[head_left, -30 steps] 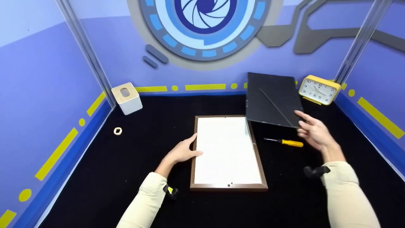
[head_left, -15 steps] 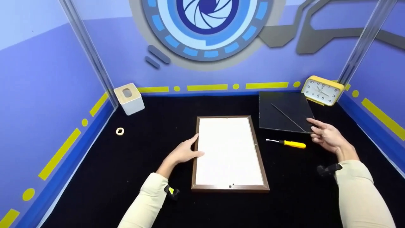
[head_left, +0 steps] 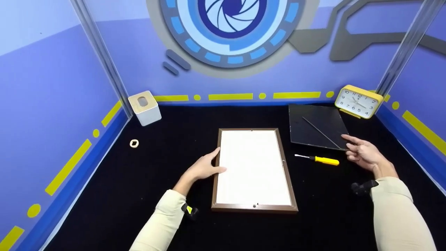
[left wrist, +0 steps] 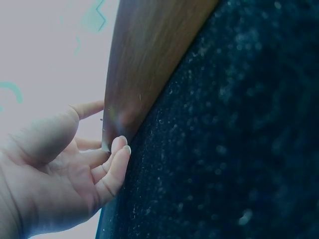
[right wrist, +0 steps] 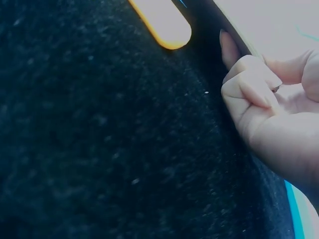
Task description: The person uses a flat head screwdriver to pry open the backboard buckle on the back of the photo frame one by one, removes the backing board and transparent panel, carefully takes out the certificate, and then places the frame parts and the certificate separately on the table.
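In the head view a brown picture frame (head_left: 291, 186) lies with a white sheet (head_left: 254, 167) filling it. My left hand (head_left: 200, 167) grips its left edge, thumb over the rim and the other fingers along the side; the left wrist view shows those fingers (left wrist: 117, 169) bent against the wooden side. Further back on the right is a black backing board (head_left: 310, 129) with a thin diagonal strip. My right hand (head_left: 366, 153) pinches the board's near right corner between thumb and fingers. A yellow-handled screwdriver (head_left: 327, 160) lies between frame and right hand.
A yellow alarm clock (head_left: 359, 101) stands in the back right corner, just behind the board. At the back left is a white tissue box (head_left: 148, 113) with a wooden lid. A small pale ring (head_left: 134, 143) lies on the black tabletop (head_left: 167, 139). Walls enclose the back and both sides.
My right hand has brought the backing board rightward and down from above the frame's far right corner to the table by the clock. My left hand has stayed at the frame's left edge.
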A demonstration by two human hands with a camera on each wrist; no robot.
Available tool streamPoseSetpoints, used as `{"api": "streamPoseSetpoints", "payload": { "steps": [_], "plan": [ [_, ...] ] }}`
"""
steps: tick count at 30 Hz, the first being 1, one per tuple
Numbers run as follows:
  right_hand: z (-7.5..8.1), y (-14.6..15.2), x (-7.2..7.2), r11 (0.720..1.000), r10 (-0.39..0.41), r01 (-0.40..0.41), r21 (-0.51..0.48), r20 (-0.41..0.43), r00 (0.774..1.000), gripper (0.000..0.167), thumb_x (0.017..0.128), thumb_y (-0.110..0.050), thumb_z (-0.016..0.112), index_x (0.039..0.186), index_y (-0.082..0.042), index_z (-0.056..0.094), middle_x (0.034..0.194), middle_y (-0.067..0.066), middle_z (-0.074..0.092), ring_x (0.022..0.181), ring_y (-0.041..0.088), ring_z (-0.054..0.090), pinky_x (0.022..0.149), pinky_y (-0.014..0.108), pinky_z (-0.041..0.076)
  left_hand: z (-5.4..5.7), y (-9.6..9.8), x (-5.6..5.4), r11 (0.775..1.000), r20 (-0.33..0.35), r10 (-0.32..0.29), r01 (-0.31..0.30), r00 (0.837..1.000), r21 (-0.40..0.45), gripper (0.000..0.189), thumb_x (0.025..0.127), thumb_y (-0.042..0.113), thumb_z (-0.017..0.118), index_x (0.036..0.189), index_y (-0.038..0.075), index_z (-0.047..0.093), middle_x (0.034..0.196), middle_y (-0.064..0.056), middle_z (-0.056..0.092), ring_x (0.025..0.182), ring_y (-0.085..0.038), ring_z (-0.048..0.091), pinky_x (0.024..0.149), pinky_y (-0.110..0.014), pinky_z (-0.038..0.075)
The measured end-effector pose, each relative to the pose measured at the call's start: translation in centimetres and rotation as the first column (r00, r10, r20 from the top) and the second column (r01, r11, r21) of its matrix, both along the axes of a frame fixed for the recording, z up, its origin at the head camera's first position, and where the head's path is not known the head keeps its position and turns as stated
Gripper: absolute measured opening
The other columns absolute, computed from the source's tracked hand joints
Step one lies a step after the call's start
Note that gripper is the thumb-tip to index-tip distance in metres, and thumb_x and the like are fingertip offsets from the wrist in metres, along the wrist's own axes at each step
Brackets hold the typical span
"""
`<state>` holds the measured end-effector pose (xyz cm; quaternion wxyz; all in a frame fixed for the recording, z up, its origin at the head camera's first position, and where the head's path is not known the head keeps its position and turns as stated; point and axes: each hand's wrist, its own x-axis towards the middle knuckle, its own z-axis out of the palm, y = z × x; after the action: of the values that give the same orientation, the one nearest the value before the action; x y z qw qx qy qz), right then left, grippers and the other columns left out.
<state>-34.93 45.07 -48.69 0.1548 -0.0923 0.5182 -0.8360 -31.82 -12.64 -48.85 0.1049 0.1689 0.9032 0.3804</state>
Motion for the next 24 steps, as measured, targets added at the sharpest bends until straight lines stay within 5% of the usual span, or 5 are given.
{"api": "streamPoseSetpoints", "payload": {
  "steps": [4, 9, 16, 20, 24],
  "plan": [
    [0.5, 0.4, 0.2, 0.995, -0.096, 0.095, 0.036, 0.023, 0.995, 0.045, 0.103, 0.011, 0.034, 0.116, -0.017, 0.066, 0.075, -0.002, 0.037, 0.063, 0.012, 0.019, 0.053, 0.02, 0.02, 0.1, 0.1, -0.1, 1.0, -0.01, -0.007, 0.007, 1.0, -0.006, 0.09, 0.092, 0.04, 0.071, 0.16, 0.009, 0.021, 0.16, -0.016, 0.028, 0.146, -0.033, 0.027, 0.117, -0.048, 0.027],
    [1.1, 0.6, 0.3, 0.937, -0.268, 0.248, 0.247, 0.048, 0.962, 0.054, 0.101, 0.009, 0.042, 0.152, -0.006, 0.034, 0.081, 0.0, 0.047, 0.059, 0.009, 0.033, 0.051, 0.019, 0.031, 0.2, 0.0, -0.1, 1.0, -0.009, -0.009, 0.009, 1.0, -0.009, 0.09, 0.092, 0.039, 0.071, 0.16, 0.01, 0.021, 0.161, -0.015, 0.028, 0.146, -0.033, 0.027, 0.117, -0.048, 0.027],
    [1.9, -0.7, -0.2, 0.488, -0.39, 0.347, 0.801, -0.156, 0.908, 0.075, 0.098, -0.023, 0.064, 0.155, 0.005, 0.023, 0.073, -0.008, 0.05, 0.05, 0.005, 0.044, 0.047, 0.022, 0.042, 0.2, 0.0, -0.2, 1.0, 0.002, -0.016, 0.016, 1.0, 0.003, 0.09, 0.093, 0.039, 0.071, 0.161, 0.011, 0.02, 0.161, -0.015, 0.027, 0.147, -0.032, 0.026, 0.117, -0.048, 0.028],
    [1.8, -1.4, -0.1, 0.34, -0.367, 0.337, 0.878, -0.205, 0.907, 0.094, 0.09, -0.04, 0.074, 0.153, 0.009, 0.023, 0.096, 0.025, 0.058, 0.07, 0.025, 0.057, 0.063, 0.033, 0.051, 0.0, 0.0, -0.1, 1.0, 0.009, -0.024, 0.024, 1.0, 0.006, 0.091, 0.092, 0.04, 0.071, 0.161, 0.01, 0.019, 0.161, -0.015, 0.026, 0.147, -0.033, 0.026, 0.117, -0.049, 0.028],
    [1.8, -1.9, -0.1, 0.242, -0.298, 0.327, 0.913, -0.251, 0.921, 0.103, 0.088, -0.045, 0.075, 0.149, 0.016, 0.02, 0.141, 0.054, 0.011, 0.122, 0.058, 0.034, 0.104, 0.06, 0.036, -0.1, -0.1, -0.1, 1.0, 0.011, -0.016, 0.016, 1.0, 0.009, 0.092, 0.091, 0.04, 0.072, 0.161, 0.011, 0.019, 0.161, -0.015, 0.026, 0.147, -0.032, 0.026, 0.117, -0.049, 0.027]
  ]
}}
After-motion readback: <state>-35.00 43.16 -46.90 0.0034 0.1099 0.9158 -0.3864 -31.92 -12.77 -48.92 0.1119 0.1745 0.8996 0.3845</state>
